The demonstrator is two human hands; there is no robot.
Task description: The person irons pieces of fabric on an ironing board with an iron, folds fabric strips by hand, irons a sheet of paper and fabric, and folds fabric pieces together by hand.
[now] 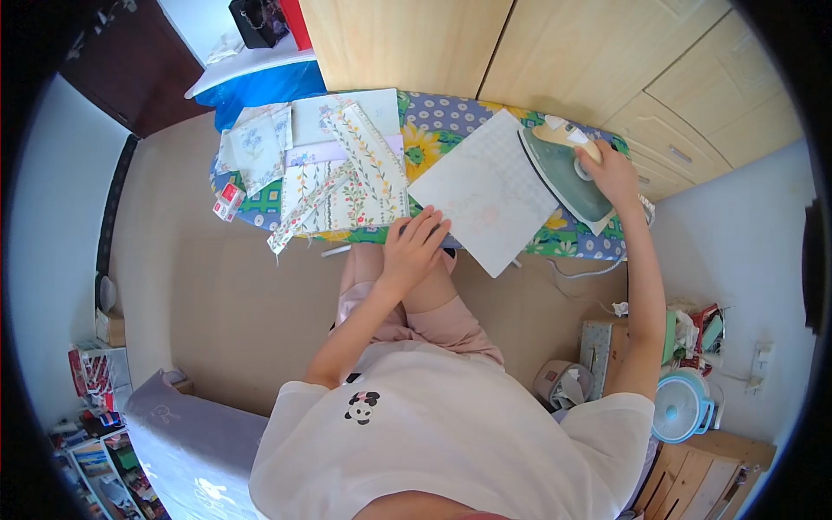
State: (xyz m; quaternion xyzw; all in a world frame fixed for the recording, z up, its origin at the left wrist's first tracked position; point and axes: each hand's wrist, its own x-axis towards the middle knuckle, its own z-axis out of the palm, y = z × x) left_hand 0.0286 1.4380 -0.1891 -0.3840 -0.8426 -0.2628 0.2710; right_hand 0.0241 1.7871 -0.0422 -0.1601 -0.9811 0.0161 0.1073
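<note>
My right hand (610, 178) is closed around the cream handle of a green iron (562, 176). The iron is at the right end of the flower-patterned ironing board (423, 149), beside and partly over the right edge of a white sheet (488, 192). A faint pattern shows on the sheet; whether it is paper or cloth I cannot tell. My left hand (416, 247) is at the board's near edge, fingers stretched out, close to the sheet's left corner and the floral fabric (351, 195). Loose floral strips (368, 147) lie across that fabric.
A folded blue-flowered cloth (252, 149) and a small red-and-white box (228, 201) lie at the board's left end. The iron's cord (589, 272) hangs off the right end. Wooden cabinets (598, 61) stand behind; a bin (563, 383) and blue fan (681, 407) are lower right.
</note>
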